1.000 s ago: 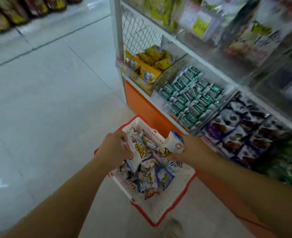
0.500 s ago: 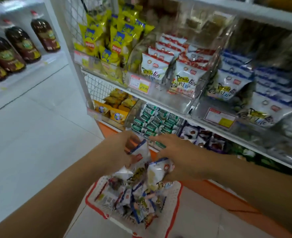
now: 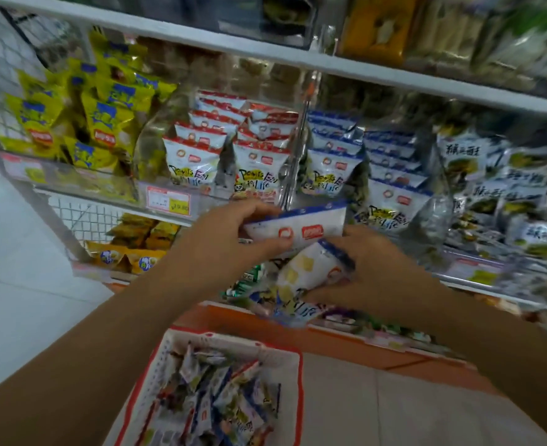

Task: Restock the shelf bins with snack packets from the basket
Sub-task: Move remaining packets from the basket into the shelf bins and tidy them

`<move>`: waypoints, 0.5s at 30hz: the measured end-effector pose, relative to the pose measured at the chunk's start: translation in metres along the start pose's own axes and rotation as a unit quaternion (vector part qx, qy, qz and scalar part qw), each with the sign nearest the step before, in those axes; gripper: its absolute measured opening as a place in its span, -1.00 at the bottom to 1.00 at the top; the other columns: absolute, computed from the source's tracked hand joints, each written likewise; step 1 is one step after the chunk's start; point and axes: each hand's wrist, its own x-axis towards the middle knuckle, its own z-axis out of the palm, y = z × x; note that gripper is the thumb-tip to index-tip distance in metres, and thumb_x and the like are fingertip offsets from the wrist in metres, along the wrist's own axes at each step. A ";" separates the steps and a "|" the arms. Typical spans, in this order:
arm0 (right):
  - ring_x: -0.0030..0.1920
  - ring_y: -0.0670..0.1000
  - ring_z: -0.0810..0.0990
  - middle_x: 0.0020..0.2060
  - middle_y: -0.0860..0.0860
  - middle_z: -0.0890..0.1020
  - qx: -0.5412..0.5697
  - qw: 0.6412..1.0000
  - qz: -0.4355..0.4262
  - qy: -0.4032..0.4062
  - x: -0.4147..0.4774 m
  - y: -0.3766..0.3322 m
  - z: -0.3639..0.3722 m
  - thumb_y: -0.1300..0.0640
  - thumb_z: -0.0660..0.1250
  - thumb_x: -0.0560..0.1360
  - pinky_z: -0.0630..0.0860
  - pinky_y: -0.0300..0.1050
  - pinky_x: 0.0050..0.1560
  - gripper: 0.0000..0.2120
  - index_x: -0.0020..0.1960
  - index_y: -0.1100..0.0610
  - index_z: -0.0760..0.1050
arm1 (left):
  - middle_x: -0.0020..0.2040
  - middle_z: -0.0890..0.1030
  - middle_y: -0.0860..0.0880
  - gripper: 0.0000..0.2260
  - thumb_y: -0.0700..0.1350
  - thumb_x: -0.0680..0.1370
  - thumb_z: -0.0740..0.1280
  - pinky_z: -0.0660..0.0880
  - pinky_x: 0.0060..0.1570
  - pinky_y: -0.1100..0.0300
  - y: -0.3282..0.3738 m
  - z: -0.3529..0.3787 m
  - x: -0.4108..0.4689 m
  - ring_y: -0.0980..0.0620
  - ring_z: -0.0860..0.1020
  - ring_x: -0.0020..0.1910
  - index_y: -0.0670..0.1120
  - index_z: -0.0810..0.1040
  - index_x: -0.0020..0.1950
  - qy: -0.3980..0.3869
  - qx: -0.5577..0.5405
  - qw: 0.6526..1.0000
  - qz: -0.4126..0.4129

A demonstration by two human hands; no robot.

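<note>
My left hand [image 3: 230,239] grips a white snack packet with a blue top edge [image 3: 301,228], held flat in front of the middle shelf. Just below it, my right hand [image 3: 375,272] holds a second blue-edged packet [image 3: 307,278], tilted. Both hands are raised before the clear shelf bins: one with red-topped packets [image 3: 227,149], one to its right with blue-topped packets [image 3: 339,162]. The white basket with a red rim [image 3: 285,352] stands on the floor below, with several mixed packets [image 3: 220,397] inside.
Yellow chip bags [image 3: 82,117] fill the bin at the left. Dark-printed packets [image 3: 507,188] sit at the right. A price tag [image 3: 168,201] hangs on the shelf edge. A lower shelf holds orange packs [image 3: 137,239]. Pale floor tiles [image 3: 24,284] spread to the left.
Both hands have risen from the basket to the middle shelf, each carrying a packet. My view has tilted up, so the basket now lies lower in the frame.
</note>
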 end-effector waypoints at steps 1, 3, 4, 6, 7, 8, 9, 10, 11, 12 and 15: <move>0.03 -0.23 0.49 0.02 -0.33 0.45 0.002 1.000 0.010 0.017 -0.001 0.004 -0.009 -0.11 0.54 0.31 0.46 -0.48 0.05 -0.51 0.21 -0.13 0.54 | 0.04 0.58 0.27 -0.66 0.12 0.46 0.44 0.56 -0.06 0.33 0.006 0.003 0.008 0.32 0.58 -0.05 0.22 0.46 0.19 -0.001 -0.001 1.000 0.006; 0.01 -0.21 0.49 -0.01 -0.35 0.44 0.001 0.998 0.024 0.049 -0.003 0.012 -0.027 -0.06 0.55 0.31 0.47 -0.49 0.01 -0.55 0.14 -0.20 0.50 | 0.03 0.56 0.29 -0.63 0.08 0.44 0.47 0.55 -0.05 0.35 0.020 0.010 0.024 0.34 0.57 -0.04 0.23 0.44 0.19 0.004 -0.003 1.000 0.025; -0.01 -0.19 0.48 -0.02 -0.35 0.44 -0.004 0.997 0.028 0.065 -0.003 0.015 -0.035 -0.06 0.55 0.31 0.46 -0.50 -0.03 -0.56 0.14 -0.20 0.49 | 0.01 0.55 0.31 -0.63 0.05 0.44 0.48 0.54 -0.06 0.36 0.028 0.013 0.033 0.36 0.56 -0.04 0.23 0.43 0.17 0.012 0.002 0.999 0.040; -0.02 -0.09 0.53 0.00 -0.20 0.53 -0.009 0.994 0.039 0.098 0.000 0.020 -0.050 -0.06 0.55 0.31 0.51 -0.35 -0.01 -0.55 0.14 -0.17 0.48 | -0.03 0.54 0.31 -0.64 0.01 0.45 0.49 0.52 -0.08 0.40 0.043 0.015 0.052 0.39 0.54 -0.04 0.20 0.46 0.18 0.037 0.014 0.997 0.072; 0.00 -0.06 0.56 0.03 -0.11 0.56 -0.003 0.993 0.039 0.115 0.002 0.023 -0.058 -0.04 0.56 0.30 0.54 -0.24 0.03 -0.56 0.11 -0.18 0.45 | -0.04 0.55 0.29 -0.65 0.01 0.46 0.48 0.49 -0.11 0.45 0.050 0.015 0.061 0.40 0.52 -0.06 0.17 0.48 0.20 0.055 0.027 0.994 0.088; 0.01 -0.04 0.58 0.06 -0.06 0.58 0.009 0.991 0.034 0.130 0.005 0.025 -0.066 -0.01 0.57 0.30 0.55 -0.19 0.07 -0.55 0.07 -0.19 0.42 | -0.04 0.55 0.26 -0.67 0.02 0.47 0.47 0.46 -0.16 0.48 0.056 0.014 0.070 0.40 0.51 -0.08 0.15 0.50 0.20 0.074 0.040 0.991 0.106; 0.02 -0.06 0.59 0.08 -0.06 0.58 0.021 0.989 0.028 0.142 0.009 0.027 -0.073 0.02 0.57 0.30 0.55 -0.22 0.09 -0.53 0.06 -0.20 0.39 | -0.05 0.56 0.24 -0.70 0.02 0.48 0.46 0.44 -0.19 0.49 0.061 0.014 0.079 0.40 0.51 -0.10 0.14 0.51 0.17 0.091 0.049 0.987 0.123; 0.04 -0.09 0.59 0.10 -0.07 0.58 0.032 0.988 0.026 0.150 0.012 0.030 -0.079 0.03 0.57 0.31 0.55 -0.26 0.10 -0.52 0.05 -0.23 0.38 | -0.07 0.58 0.22 -0.74 0.02 0.49 0.45 0.44 -0.21 0.48 0.065 0.014 0.086 0.37 0.52 -0.11 0.13 0.51 0.14 0.106 0.053 0.983 0.137; 0.05 -0.09 0.59 0.13 -0.07 0.58 0.044 0.986 0.029 0.156 0.015 0.033 -0.086 0.04 0.57 0.32 0.54 -0.26 0.12 -0.52 0.05 -0.26 0.37 | -0.09 0.58 0.21 -0.76 0.01 0.49 0.45 0.44 -0.23 0.47 0.067 0.015 0.094 0.35 0.52 -0.12 0.13 0.52 0.12 0.118 0.058 0.980 0.146; 0.08 -0.08 0.59 0.16 -0.06 0.57 0.057 0.985 0.036 0.161 0.017 0.038 -0.090 0.04 0.56 0.33 0.54 -0.23 0.13 -0.51 0.07 -0.27 0.38 | -0.11 0.57 0.21 -0.77 0.01 0.49 0.45 0.42 -0.25 0.49 0.068 0.017 0.100 0.35 0.52 -0.14 0.13 0.53 0.12 0.129 0.067 0.978 0.150; -0.01 -0.15 0.59 0.11 -0.10 0.59 0.044 0.979 0.081 0.180 0.020 0.056 -0.101 0.00 0.54 0.35 0.52 -0.33 0.02 -0.50 0.23 -0.10 0.45 | -0.11 0.55 0.14 -0.71 -0.01 0.50 0.44 0.38 -0.29 0.54 0.060 0.021 0.119 0.28 0.51 -0.21 0.01 0.57 0.21 0.146 0.108 0.974 0.133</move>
